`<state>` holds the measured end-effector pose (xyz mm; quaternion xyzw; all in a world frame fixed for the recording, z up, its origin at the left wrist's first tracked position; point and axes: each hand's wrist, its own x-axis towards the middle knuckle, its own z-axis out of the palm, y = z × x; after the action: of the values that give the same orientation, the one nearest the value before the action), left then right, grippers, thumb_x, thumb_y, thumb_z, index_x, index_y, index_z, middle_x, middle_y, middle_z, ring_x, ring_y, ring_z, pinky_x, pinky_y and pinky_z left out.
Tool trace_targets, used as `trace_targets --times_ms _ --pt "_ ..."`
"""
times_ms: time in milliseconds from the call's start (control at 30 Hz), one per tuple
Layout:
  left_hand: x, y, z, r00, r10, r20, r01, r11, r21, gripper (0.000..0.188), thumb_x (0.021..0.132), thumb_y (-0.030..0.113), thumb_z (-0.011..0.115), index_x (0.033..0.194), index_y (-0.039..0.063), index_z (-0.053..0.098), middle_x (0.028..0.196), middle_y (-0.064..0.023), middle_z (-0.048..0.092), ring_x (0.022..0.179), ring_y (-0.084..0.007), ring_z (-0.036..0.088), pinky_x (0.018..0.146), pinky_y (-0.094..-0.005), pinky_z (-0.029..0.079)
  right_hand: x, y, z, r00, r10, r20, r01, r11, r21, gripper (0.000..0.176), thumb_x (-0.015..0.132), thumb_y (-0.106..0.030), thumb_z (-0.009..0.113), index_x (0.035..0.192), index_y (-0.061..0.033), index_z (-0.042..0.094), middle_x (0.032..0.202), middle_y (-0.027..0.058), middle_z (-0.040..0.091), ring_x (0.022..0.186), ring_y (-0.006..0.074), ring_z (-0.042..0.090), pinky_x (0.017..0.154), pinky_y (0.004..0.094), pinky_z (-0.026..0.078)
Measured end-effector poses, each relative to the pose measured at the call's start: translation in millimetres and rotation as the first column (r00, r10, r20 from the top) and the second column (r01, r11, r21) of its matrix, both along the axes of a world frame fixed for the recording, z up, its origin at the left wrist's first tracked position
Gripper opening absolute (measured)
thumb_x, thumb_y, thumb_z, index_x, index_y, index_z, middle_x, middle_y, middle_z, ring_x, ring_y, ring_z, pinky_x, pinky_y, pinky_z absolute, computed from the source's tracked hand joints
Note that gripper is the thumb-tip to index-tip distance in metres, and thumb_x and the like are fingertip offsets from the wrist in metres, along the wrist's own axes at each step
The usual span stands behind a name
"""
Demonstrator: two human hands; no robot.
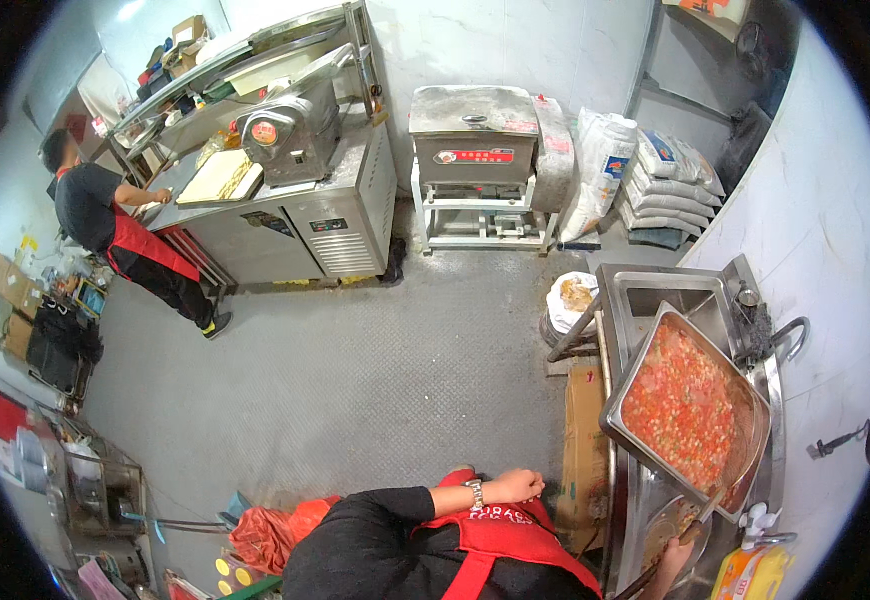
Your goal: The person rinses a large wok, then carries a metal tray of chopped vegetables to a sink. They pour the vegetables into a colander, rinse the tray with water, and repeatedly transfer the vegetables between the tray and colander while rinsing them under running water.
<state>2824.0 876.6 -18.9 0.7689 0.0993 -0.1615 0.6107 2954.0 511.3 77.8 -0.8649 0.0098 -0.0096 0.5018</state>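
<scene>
My left hand (516, 486) is in front of my red apron (506, 544), fingers curled, with nothing visible in it. A watch is on that wrist. At the lower right, my right hand (675, 559) grips the wooden handle (691, 531) of a mesh skimmer (748, 442). The skimmer's mesh lies along the right side of a deep steel tray (615, 420). Chopped red and pale food (679, 409) in liquid fills much of the tray. The tray sits askew across the sink unit. Partly hidden below the handle is a round basin (656, 529).
The steel sink (633, 279) has a curved faucet (793, 330). Beside it stand a lined bucket (566, 315) and flattened cardboard (583, 442). A steel mixer (472, 142) and stacked sacks (667, 187) line the back. A co-worker (97, 195) stands at a steel counter (255, 247).
</scene>
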Motion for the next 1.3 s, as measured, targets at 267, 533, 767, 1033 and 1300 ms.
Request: trace_targets --times_ms 267,533,767,1033,1300 --pt "0.0 3.3 -3.1 0.996 -0.066 -0.062 0.067 0.998 0.013 0.028 0.082 0.028 0.044 0.08 0.004 0.058 0.073 -0.0115 0.062 0.068 -0.0268 0.06 0.063 -0.0384 0.046 -14.9 -2.0 13.9 0.987 -0.148 -0.066 0.119 0.939 -0.322 0.034 0.074 -0.012 0.053 0.104 -0.0012 0.043 0.091 0.0142 0.051 0.084 0.0284 0.05 0.078 0.0355 0.04" --pt "-1.9 15.0 7.2 1.0 -0.008 -0.017 0.009 0.997 0.079 0.024 0.085 0.02 0.044 0.094 0.003 0.058 0.08 -0.0124 0.063 0.074 -0.0186 0.061 0.067 -0.0318 0.048 -34.6 17.0 46.2 0.967 -0.231 0.103 0.253 0.9 -0.356 0.03 0.076 -0.01 0.056 0.103 -0.0029 0.046 0.095 0.0129 0.053 0.082 0.0233 0.053 0.073 0.0344 0.043" --pt "-17.5 13.2 -3.1 0.987 0.067 -0.145 -0.088 0.986 -0.142 0.027 0.089 0.02 0.039 0.09 -0.003 0.055 0.079 -0.0103 0.061 0.07 -0.0163 0.06 0.063 -0.0278 0.049 -71.0 -4.6 26.3 0.892 -0.45 -0.053 0.431 0.878 -0.209 0.022 0.082 -0.011 0.05 0.101 -0.0012 0.044 0.083 0.0122 0.052 0.077 0.0235 0.05 0.07 0.0314 0.04" --pt "6.4 -11.1 8.9 0.999 -0.017 -0.05 0.009 0.986 -0.168 0.027 0.089 0.019 0.04 0.089 -0.003 0.054 0.078 -0.0099 0.06 0.069 -0.0167 0.06 0.064 -0.0278 0.049 -59.2 -27.4 21.8 0.887 -0.442 0.137 0.457 0.883 -0.107 0.019 0.083 -0.016 0.051 0.095 -0.0025 0.045 0.072 0.0075 0.047 0.064 0.0171 0.045 0.063 0.0311 0.039" --pt "7.6 -42.2 26.5 0.993 -0.091 -0.081 0.052 0.92 -0.389 0.022 0.089 0.014 0.04 0.088 -0.003 0.054 0.083 -0.0088 0.06 0.07 -0.0137 0.058 0.064 -0.0252 0.048 -64.1 -15.2 -3.7 0.873 -0.456 0.172 0.485 0.846 -0.22 0.023 0.082 -0.016 0.051 0.097 0.0007 0.045 0.077 0.0122 0.05 0.071 0.0215 0.05 0.067 0.0333 0.04"
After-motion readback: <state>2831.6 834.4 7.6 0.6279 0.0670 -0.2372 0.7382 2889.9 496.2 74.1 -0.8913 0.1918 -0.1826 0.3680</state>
